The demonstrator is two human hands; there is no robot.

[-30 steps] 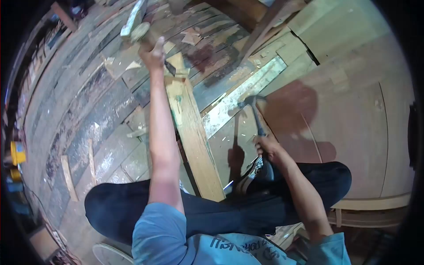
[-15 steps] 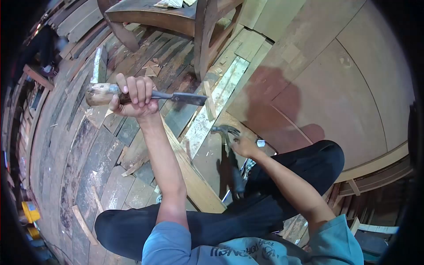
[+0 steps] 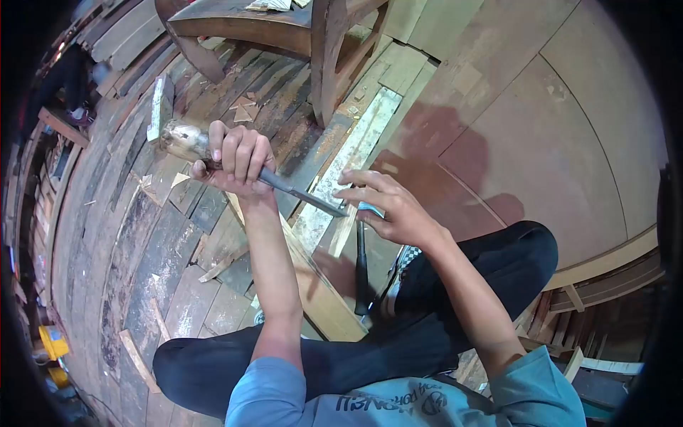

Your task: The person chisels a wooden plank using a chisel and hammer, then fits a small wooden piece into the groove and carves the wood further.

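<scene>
My left hand (image 3: 242,160) is wrapped round a chisel (image 3: 299,192) where its wooden handle meets the metal, the blade pointing down to the right. Its tip is at a small wood strip (image 3: 343,235). Close to that tip, my right hand (image 3: 398,210) has its fingers spread, with no tool in it. A hammer (image 3: 361,270) with a black handle lies below my right hand, its head mostly hidden. A long pale board (image 3: 320,299) lies between my legs, and a whitish board (image 3: 356,156) runs beyond the chisel.
A wooden chair (image 3: 242,28) stands at the top. An upright whitish block (image 3: 161,107) is at the upper left. Wood scraps (image 3: 245,110) lie on the plank floor. Yellow objects (image 3: 53,343) are at the lower left. Another person's leg (image 3: 75,85) shows at the far left.
My right hand has let go of the hammer and moved up with spread fingers. The chisel has tilted downward in my left hand, which moved slightly right. The small wood strip has shifted down.
</scene>
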